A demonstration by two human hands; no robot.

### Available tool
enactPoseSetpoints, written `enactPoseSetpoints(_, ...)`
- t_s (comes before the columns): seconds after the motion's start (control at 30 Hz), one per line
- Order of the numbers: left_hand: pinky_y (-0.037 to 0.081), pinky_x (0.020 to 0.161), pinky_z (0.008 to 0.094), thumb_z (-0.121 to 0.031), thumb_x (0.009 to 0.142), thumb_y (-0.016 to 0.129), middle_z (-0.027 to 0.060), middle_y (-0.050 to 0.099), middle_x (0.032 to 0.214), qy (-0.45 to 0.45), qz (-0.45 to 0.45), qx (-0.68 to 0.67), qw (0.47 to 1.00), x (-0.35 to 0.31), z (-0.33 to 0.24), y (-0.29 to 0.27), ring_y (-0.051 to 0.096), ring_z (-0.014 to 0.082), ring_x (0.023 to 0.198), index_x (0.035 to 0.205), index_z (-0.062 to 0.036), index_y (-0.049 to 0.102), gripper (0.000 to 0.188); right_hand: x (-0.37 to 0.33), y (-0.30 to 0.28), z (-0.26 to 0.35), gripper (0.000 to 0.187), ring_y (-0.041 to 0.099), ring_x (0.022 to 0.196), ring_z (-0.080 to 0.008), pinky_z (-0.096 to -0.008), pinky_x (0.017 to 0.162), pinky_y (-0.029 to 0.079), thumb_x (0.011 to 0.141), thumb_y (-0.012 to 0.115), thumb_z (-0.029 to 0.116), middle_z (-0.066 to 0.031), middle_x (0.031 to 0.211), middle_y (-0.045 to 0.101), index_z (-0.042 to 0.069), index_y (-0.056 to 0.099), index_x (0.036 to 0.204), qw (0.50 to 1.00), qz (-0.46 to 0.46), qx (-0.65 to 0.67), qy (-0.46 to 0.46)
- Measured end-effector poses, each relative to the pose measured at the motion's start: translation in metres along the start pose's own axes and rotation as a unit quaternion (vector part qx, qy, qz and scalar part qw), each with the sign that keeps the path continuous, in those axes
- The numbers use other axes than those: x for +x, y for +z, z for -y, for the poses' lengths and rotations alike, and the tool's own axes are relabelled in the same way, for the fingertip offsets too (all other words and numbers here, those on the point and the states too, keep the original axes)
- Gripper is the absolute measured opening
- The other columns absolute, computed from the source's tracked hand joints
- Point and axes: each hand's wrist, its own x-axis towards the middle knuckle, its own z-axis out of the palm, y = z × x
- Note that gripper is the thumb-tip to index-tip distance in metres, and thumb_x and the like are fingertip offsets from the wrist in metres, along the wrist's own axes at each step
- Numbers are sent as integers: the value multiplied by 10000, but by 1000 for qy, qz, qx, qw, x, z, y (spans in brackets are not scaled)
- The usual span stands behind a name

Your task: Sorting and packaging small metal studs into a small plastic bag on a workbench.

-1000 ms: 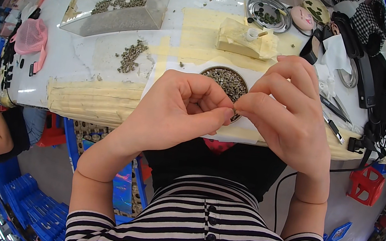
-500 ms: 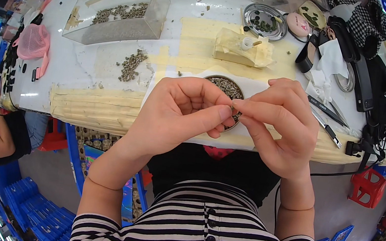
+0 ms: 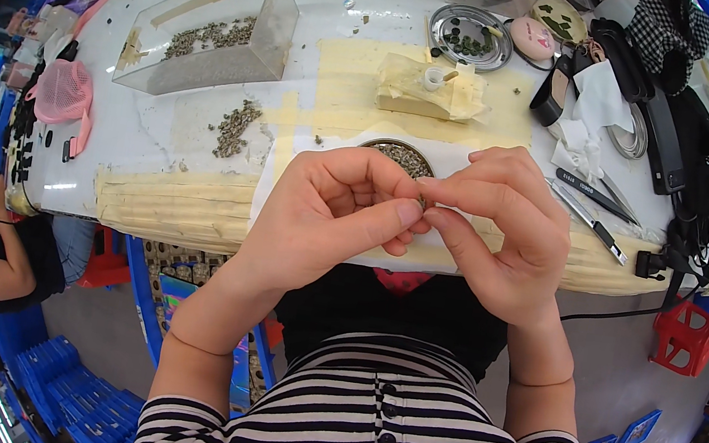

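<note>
My left hand [image 3: 333, 214] and my right hand [image 3: 500, 230] meet fingertip to fingertip above the near edge of the white table [image 3: 147, 136]. Between the pinched thumbs and forefingers sits a tiny dark part [image 3: 421, 202], mostly hidden. Just behind the fingers, a round metal dish [image 3: 403, 154] of small grey-green parts stands on a white sheet. A loose heap of the same small parts [image 3: 236, 127] lies to the left of the dish.
A clear plastic box [image 3: 208, 35] with more small parts stands at the back left. A metal tray [image 3: 469, 37], tweezers [image 3: 588, 220], a wrapped block with a white cup [image 3: 430, 86], black bags and cables fill the right. A person sits low left.
Both hands have dropped slightly toward me and the view has shifted, so the dish shows more. The fingertips stay pinched together on the small part.
</note>
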Motion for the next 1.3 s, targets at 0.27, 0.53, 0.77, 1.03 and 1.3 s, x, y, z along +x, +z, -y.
enactPoseSetpoints(0.27, 557, 738, 232, -58, 955, 640, 77, 696, 913, 33, 33, -57, 997, 0, 11, -1, 660, 96, 803, 1020, 16, 639, 98, -3, 0, 4, 288, 599, 773, -196, -300, 674, 475, 719, 773, -22, -29, 832, 660, 77, 759, 989, 1000, -18, 6, 4)
enactPoseSetpoints(0.53, 542, 707, 230, -73, 982, 594, 118, 650, 995, 123, 44, -27, 991, 0, 28, -2, 643, 128, 845, 1059, 2, 593, 108, -9, 7, 8, 295, 615, 781, -214, -310, 683, 480, 696, 775, -39, -59, 847, 658, 35, 729, 978, 998, -52, 23, -4)
enactPoseSetpoints(0.77, 569, 785, 254, 47, 957, 574, 114, 636, 1003, 194, 32, 24, 980, -3, 31, 4, 646, 139, 890, 1048, 52, 611, 99, -11, 7, 11, 251, 624, 780, -227, -323, 704, 487, 701, 768, -35, -66, 843, 672, 33, 719, 938, 998, -56, 33, 6)
enactPoseSetpoints(1.03, 533, 714, 261, 86, 906, 613, 138, 640, 942, 259, -25, 182, 948, -9, 26, 11, 639, 166, 801, 985, 71, 647, 88, -16, 8, 9, 213, 651, 766, -236, -364, 782, 511, 713, 765, -25, -64, 850, 698, 44, 725, 911, 997, -70, 10, -8)
enactPoseSetpoints(1.3, 522, 696, 263, 95, 891, 616, 143, 654, 920, 307, -16, 245, 919, -8, 24, 8, 645, 172, 773, 975, 73, 648, 93, -17, 10, 11, 226, 664, 763, -222, -374, 804, 512, 714, 762, -25, -56, 840, 702, 49, 737, 925, 997, -73, 8, -12)
